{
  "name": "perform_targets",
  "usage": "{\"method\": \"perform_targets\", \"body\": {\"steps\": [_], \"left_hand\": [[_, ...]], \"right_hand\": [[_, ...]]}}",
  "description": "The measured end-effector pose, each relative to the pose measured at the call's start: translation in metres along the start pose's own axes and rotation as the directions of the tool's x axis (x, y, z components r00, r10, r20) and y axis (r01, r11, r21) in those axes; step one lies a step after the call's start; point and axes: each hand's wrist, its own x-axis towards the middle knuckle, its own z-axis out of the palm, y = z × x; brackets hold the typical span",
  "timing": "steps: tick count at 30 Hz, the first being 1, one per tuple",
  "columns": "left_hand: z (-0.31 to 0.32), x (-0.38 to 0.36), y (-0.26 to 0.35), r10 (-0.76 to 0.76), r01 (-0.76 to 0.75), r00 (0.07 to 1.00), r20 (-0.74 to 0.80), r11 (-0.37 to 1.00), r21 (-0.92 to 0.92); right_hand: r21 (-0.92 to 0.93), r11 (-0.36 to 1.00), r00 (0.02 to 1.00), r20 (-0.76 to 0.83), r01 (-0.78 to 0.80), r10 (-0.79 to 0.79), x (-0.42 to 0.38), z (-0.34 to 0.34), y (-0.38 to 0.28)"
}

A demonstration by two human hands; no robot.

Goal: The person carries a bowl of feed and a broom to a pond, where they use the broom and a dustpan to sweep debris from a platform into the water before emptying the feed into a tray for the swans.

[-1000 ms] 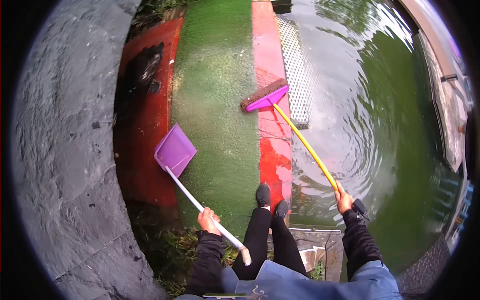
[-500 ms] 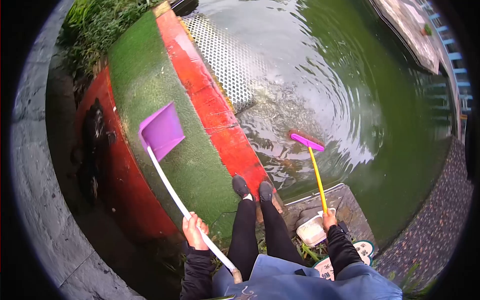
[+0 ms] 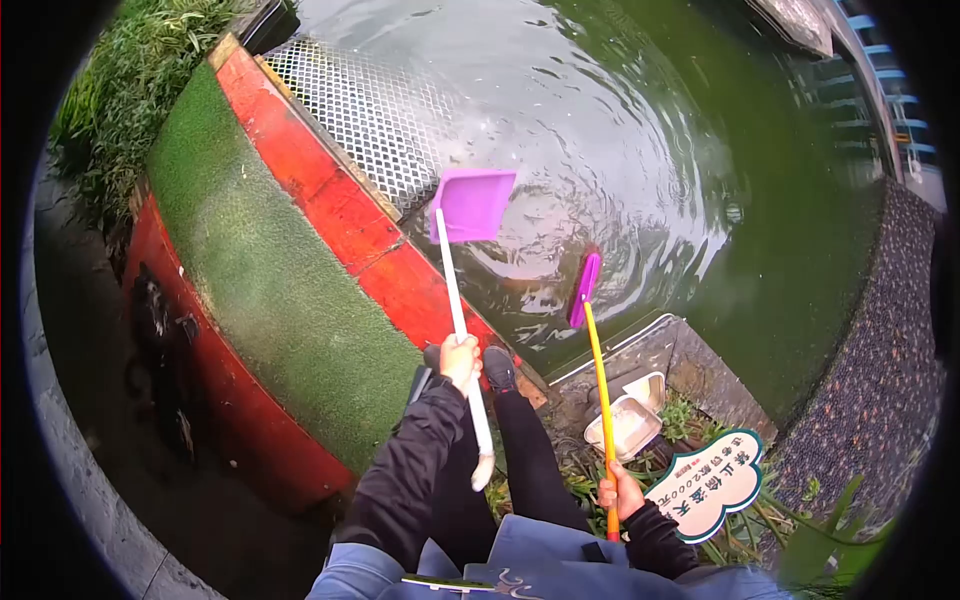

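Observation:
My left hand [image 3: 461, 362] is wrapped round the white handle of a purple dustpan [image 3: 478, 205]. The pan hangs out past the red edge of the walkway, overlapping the pond water in this view. In my right hand [image 3: 621, 492] is the yellow handle of a broom [image 3: 598, 375]. Its magenta head [image 3: 587, 285], with dark reddish bristles, is over the water to the right of the dustpan. Beside the yellow handle lies an opened white takeout box [image 3: 630, 425] on the stone ledge.
Green turf [image 3: 270, 270] with a red border [image 3: 310, 180] covers the curved walkway under my feet. A metal mesh panel [image 3: 360, 110] slopes into the pond [image 3: 780, 200]. A cloud-shaped sign [image 3: 708, 485] stands among plants at my right, near a pebbled wall [image 3: 850, 340].
The dustpan has swung right, from over the turf to over the water. The broom head has turned more upright and shifted slightly left; my right hand is lower. The view has moved too.

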Motion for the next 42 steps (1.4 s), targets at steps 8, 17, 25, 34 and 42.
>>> {"method": "perform_targets", "body": {"steps": [8,17,25,34,42], "left_hand": [[0.007,0.189,-0.178,-0.170,0.669,0.583,0.794,0.656,-0.350],[0.008,0.126,-0.072,-0.520,0.900,0.304,0.798,0.430,-0.063],[-0.094,-0.023,-0.046,-0.219,0.943,0.160,0.963,0.323,-0.083],[-0.146,-0.177,-0.008,0.109,0.712,0.623,0.775,0.330,-0.619],[-0.229,-0.189,0.092,0.370,0.544,0.757,0.539,0.099,-0.833]], "right_hand": [[-0.017,0.998,0.995,0.081,0.065,-0.063,0.009,0.009,0.011],[0.023,0.967,0.966,-0.041,0.255,-0.254,-0.022,0.049,0.006],[-0.182,0.927,0.944,0.013,0.328,-0.331,-0.004,0.026,-0.028],[-0.354,0.865,0.933,0.081,0.356,-0.351,-0.055,0.131,-0.055],[-0.535,0.720,0.894,0.193,0.442,-0.405,-0.066,0.231,-0.058]]}}
